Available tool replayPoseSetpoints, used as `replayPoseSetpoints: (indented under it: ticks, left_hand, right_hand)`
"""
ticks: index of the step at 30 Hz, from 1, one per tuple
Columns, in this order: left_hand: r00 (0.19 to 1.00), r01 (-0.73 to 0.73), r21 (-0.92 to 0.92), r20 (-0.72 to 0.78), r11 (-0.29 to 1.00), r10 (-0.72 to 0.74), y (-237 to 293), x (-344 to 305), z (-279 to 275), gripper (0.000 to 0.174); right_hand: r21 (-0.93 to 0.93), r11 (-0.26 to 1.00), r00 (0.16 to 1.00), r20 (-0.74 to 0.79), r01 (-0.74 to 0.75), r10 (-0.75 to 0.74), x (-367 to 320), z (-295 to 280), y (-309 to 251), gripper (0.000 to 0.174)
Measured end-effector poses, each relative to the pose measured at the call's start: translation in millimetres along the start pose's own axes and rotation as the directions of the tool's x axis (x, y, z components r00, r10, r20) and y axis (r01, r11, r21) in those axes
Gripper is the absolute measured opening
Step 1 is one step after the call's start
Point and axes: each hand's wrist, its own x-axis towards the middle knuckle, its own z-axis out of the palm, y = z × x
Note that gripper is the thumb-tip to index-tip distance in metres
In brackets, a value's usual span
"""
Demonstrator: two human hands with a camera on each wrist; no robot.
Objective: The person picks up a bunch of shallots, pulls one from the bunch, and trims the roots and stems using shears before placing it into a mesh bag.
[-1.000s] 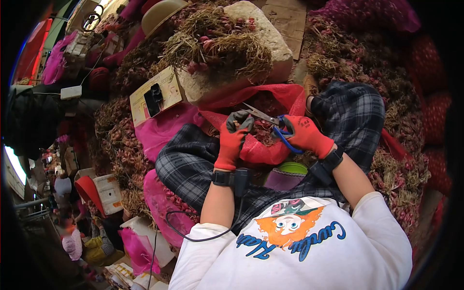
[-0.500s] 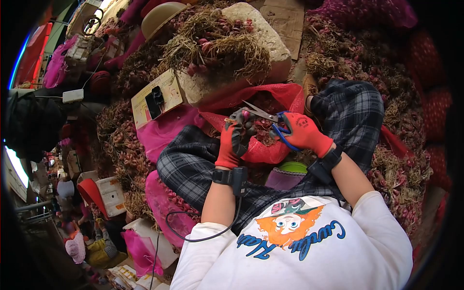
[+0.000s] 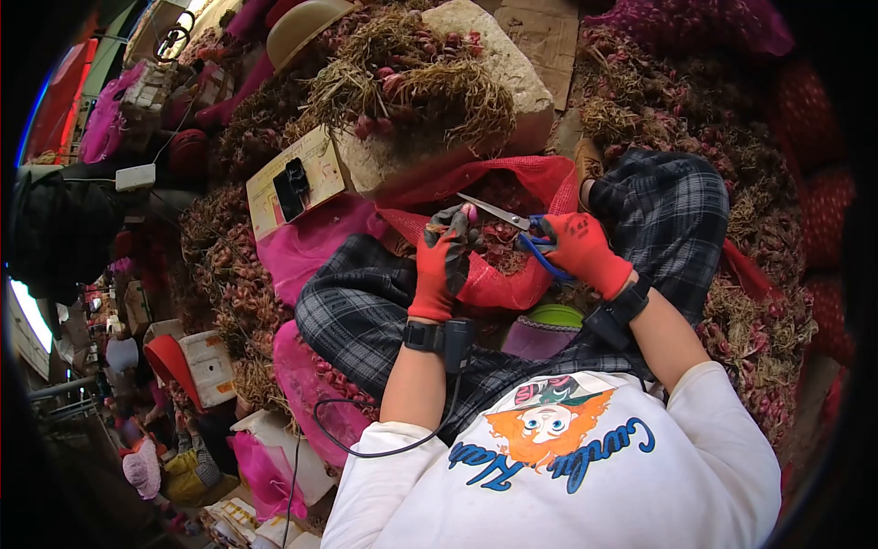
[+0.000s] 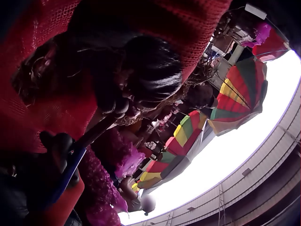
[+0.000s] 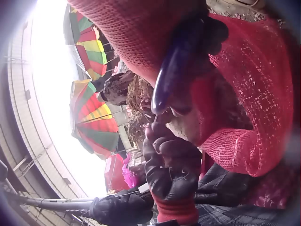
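In the head view my left hand [image 3: 441, 267], in a red glove with dark grey fingers, holds a small pink shallot [image 3: 469, 211] at its fingertips. Facing it, my right hand [image 3: 583, 252], gloved in the same red, grips blue-handled scissors [image 3: 497, 211]. Their metal blades point toward the left hand, with the tip just above the shallot. Both hands are over a red mesh bag [image 3: 512, 286] that stands open between the legs, with shallots and dry bits inside. From the right wrist view, the left hand [image 5: 171, 162] shows curled dark fingers beyond the blue handle.
A stone-like block [image 3: 512, 69] ahead bears shallots with dry stalks [image 3: 412, 82]. To its left lies a board [image 3: 294, 183] with a black object on it. A green-rimmed container [image 3: 553, 317] stands close to the lap. Heaped shallots [image 3: 759, 265] surround the seated person.
The left hand has turned its fingers, and the pink shallot now shows at their tips. The right hand and scissors stay in nearly the same place.
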Motion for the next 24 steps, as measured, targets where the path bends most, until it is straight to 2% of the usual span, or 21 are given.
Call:
replayPoseSetpoints:
  ticks: [3,6,9,12,15,18,21,24]
  left_hand:
    - [0.978,0.114,-0.169,0.191,0.979,-0.081,1,6,-3,0.028]
    - [0.975,0.204,-0.407,0.163,0.890,-0.149,-3,0,-6,0.033]
    - [0.965,0.255,-0.438,0.168,0.862,-0.200,-3,2,-5,0.024]
    - [0.949,0.236,-0.414,0.291,0.879,-0.117,-14,6,-22,0.040]
    - [0.914,0.337,-0.507,0.378,0.793,-0.147,-14,7,-25,0.037]
    - [0.872,0.477,-0.619,0.425,0.624,-0.244,-21,12,-31,0.035]
    - [0.895,0.418,-0.555,0.388,0.719,-0.221,-21,12,-32,0.036]
    - [0.907,0.395,-0.520,0.350,0.757,-0.233,-20,12,-30,0.038]
  right_hand:
    - [0.079,0.996,0.999,-0.010,-0.032,0.033,2,-1,-1,0.039]
    - [0.170,0.979,0.980,-0.178,0.116,-0.085,2,1,-3,0.038]
    - [0.021,0.990,0.965,-0.228,0.139,-0.131,-1,8,-2,0.037]
    - [0.045,0.995,0.992,-0.093,0.093,-0.089,-3,6,-1,0.044]
    - [0.127,0.992,1.000,0.016,0.020,-0.023,1,10,8,0.040]
    - [0.028,0.999,0.996,-0.077,0.039,-0.037,1,13,9,0.036]
    - [0.078,0.992,0.963,-0.259,0.097,-0.073,-3,11,-3,0.036]
    - [0.022,1.000,0.986,-0.168,0.019,-0.015,0,18,6,0.037]
